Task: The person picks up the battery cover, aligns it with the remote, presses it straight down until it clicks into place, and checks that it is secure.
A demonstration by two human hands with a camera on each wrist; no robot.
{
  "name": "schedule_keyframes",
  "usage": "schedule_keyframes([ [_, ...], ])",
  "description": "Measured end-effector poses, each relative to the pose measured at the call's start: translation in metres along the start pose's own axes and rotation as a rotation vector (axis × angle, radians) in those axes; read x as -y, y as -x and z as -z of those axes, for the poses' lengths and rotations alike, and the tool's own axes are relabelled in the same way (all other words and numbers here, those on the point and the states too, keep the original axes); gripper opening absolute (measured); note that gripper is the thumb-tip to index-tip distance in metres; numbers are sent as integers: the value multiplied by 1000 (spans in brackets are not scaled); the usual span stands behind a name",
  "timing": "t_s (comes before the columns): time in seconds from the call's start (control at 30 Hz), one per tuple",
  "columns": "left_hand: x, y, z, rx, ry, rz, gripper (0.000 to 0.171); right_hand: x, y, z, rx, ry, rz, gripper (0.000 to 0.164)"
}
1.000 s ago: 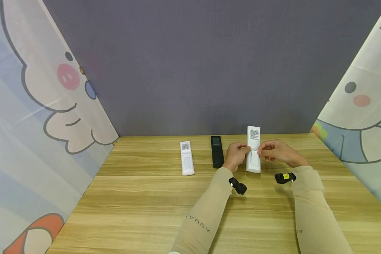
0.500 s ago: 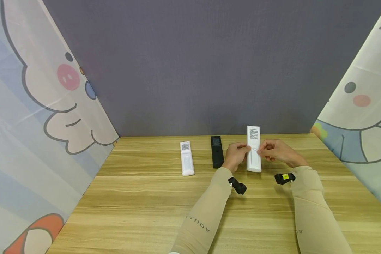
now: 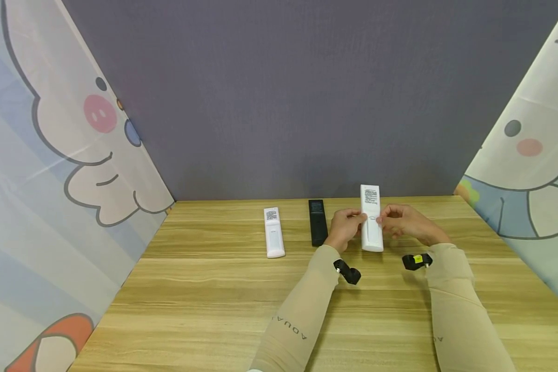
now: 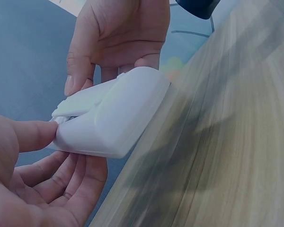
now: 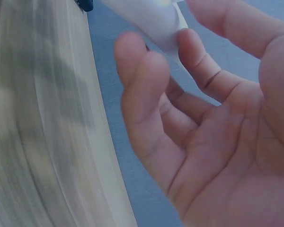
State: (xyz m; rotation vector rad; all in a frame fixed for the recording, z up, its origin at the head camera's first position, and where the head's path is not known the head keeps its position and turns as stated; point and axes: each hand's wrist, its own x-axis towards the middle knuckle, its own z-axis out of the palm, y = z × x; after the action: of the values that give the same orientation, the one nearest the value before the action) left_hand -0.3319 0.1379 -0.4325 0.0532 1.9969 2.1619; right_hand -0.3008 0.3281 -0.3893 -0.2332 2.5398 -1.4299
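A white remote control (image 3: pixel 371 205) is held just above the table, its back with the printed label facing up. My left hand (image 3: pixel 345 231) grips its left edge, thumb on top and fingers beneath. At the opposite edge, my right hand (image 3: pixel 408 224) pinches it, thumb at the top of the battery cover (image 3: pixel 373 235). From the left wrist, the battery cover (image 4: pixel 92 97) shows a narrow dark gap along its near side. The right wrist view shows a fingertip touching the remote's edge; the thumb tip is out of frame.
On the wooden table (image 3: pixel 204 289) a black remote control (image 3: pixel 318 223) lies just left of my left hand. Farther left is another white remote control (image 3: pixel 274 232), back up. A grey panel (image 3: pixel 279 103) rises behind the table, and printed curtains (image 3: pixel 37 206) hang at both sides.
The top of the held remote has leaned slightly left. Its battery cover, visibly askew a second ago, now looks flatter against the body. My hands stay nearly in place.
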Motion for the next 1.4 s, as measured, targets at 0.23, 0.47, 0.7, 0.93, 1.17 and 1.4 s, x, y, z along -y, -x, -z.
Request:
schedule_keyframes([
  [0.23,-4,2,0,16,1,26,21,0,-1,0,2,-15,-8,35],
  [0.47,-6,6,3,47,-26,29,28,-2,-2,0,-2,-4,0,32],
  [0.7,-4,5,3,42,-12,35,28,-4,-4,0,2,-8,3,30],
  [0.93,-4,5,2,22,-17,41,27,-5,-5,0,3,-12,1,29],
  [1.17,-4,5,1,21,-8,33,25,-6,-5,0,-2,-17,-5,28],
  [1.4,-2,4,0,14,2,29,24,-4,-5,-1,2,-11,-8,26],
])
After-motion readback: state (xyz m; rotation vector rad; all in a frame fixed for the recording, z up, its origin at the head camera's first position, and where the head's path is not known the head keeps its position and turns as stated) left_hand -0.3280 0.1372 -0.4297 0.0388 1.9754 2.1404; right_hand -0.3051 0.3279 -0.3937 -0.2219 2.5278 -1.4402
